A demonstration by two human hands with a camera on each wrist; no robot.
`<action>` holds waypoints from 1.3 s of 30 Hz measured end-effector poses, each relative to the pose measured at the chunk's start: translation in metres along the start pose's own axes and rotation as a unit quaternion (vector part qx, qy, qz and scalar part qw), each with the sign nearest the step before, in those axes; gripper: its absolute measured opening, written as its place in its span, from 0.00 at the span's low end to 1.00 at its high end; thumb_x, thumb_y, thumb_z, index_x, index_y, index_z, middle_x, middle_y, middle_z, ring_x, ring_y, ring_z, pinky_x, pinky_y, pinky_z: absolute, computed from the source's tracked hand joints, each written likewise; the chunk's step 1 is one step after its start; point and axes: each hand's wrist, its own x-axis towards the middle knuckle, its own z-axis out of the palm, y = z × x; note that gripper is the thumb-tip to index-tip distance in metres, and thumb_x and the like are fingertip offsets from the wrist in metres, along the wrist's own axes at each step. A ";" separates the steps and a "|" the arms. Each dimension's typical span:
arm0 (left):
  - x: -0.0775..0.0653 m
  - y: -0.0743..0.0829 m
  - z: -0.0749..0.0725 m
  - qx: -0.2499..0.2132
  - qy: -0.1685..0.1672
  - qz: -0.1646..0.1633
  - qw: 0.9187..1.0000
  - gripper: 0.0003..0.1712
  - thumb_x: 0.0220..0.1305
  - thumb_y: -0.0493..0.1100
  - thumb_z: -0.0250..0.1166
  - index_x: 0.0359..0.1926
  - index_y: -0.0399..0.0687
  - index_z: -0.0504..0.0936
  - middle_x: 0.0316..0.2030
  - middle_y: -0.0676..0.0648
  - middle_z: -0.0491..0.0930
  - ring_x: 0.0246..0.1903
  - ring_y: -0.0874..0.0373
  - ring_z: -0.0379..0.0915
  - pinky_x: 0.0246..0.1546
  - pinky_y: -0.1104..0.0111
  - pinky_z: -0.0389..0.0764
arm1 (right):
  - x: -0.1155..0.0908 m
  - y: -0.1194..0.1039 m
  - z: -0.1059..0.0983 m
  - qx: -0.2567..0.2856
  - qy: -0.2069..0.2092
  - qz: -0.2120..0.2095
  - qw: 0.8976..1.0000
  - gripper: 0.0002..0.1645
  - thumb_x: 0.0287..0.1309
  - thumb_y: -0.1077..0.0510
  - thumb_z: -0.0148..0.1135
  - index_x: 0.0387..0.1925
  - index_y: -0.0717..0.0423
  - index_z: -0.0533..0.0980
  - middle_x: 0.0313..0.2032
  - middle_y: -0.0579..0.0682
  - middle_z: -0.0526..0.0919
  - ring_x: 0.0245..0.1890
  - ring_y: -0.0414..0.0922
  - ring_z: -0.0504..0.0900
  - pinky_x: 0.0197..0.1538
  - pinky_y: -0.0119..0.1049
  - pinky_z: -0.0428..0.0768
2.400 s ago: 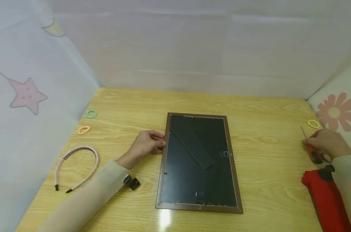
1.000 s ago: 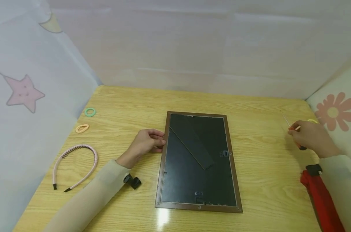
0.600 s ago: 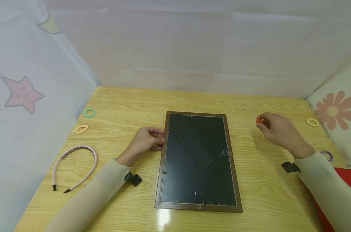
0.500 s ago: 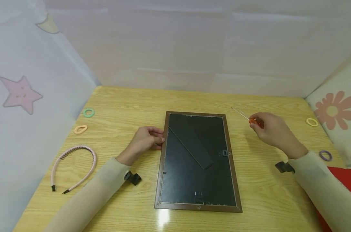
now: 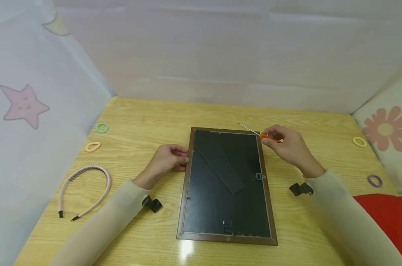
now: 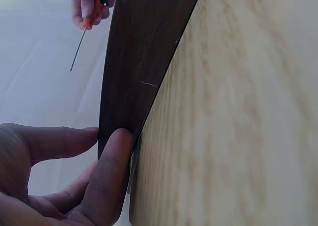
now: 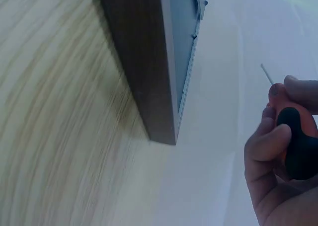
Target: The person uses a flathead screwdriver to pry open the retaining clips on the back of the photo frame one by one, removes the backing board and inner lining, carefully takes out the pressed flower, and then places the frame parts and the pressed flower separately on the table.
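Observation:
A picture frame (image 5: 225, 186) lies back side up on the table, with a brown rim and black backing. Its folded stand (image 5: 221, 162) crosses the backing at a slant. My left hand (image 5: 166, 162) holds the left rim; in the left wrist view one digit is at the upper edge and another finger (image 6: 114, 161) presses the side face. My right hand (image 5: 289, 146) grips a screwdriver (image 5: 267, 138) with an orange and black handle, above the top right corner. Its thin metal shaft points up and left, apart from the frame.
A pink headband (image 5: 109, 181) and two hair ties, green (image 5: 102, 128) and orange (image 5: 92, 146), lie at the left. Yellow (image 5: 359, 142) and purple (image 5: 375, 181) ties lie at the right, near red cloth (image 5: 387, 214). Printed sheets (image 5: 201, 55) wall the table's back and sides.
My right hand has picked up the screwdriver from the right side and carried it left to the frame's top right corner. The left hand stays at the rim.

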 end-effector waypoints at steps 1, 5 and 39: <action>0.000 0.000 0.000 -0.003 0.002 -0.001 1.000 0.21 0.63 0.31 0.68 0.57 0.35 0.78 0.49 0.39 0.80 0.38 0.55 0.85 0.45 0.58 0.90 | 0.001 -0.001 0.003 0.002 -0.007 -0.002 1.000 0.10 0.65 0.50 0.67 0.46 0.44 0.83 0.41 0.47 0.87 0.41 0.43 0.83 0.40 0.32 0.80; -0.001 -0.003 0.001 -0.008 0.002 -0.001 1.000 0.22 0.63 0.31 0.69 0.58 0.34 0.78 0.48 0.39 0.80 0.38 0.56 0.85 0.45 0.60 0.90 | 0.007 -0.005 0.014 0.009 -0.037 0.012 0.999 0.12 0.66 0.54 0.67 0.49 0.49 0.80 0.45 0.52 0.86 0.45 0.49 0.83 0.41 0.37 0.82; -0.002 -0.006 0.002 -0.010 -0.004 0.015 1.000 0.21 0.63 0.31 0.67 0.58 0.35 0.78 0.49 0.39 0.80 0.39 0.57 0.85 0.44 0.60 0.90 | 0.012 -0.005 0.038 0.020 -0.055 0.044 0.997 0.16 0.66 0.56 0.64 0.52 0.54 0.73 0.54 0.59 0.81 0.39 0.53 0.79 0.36 0.38 0.78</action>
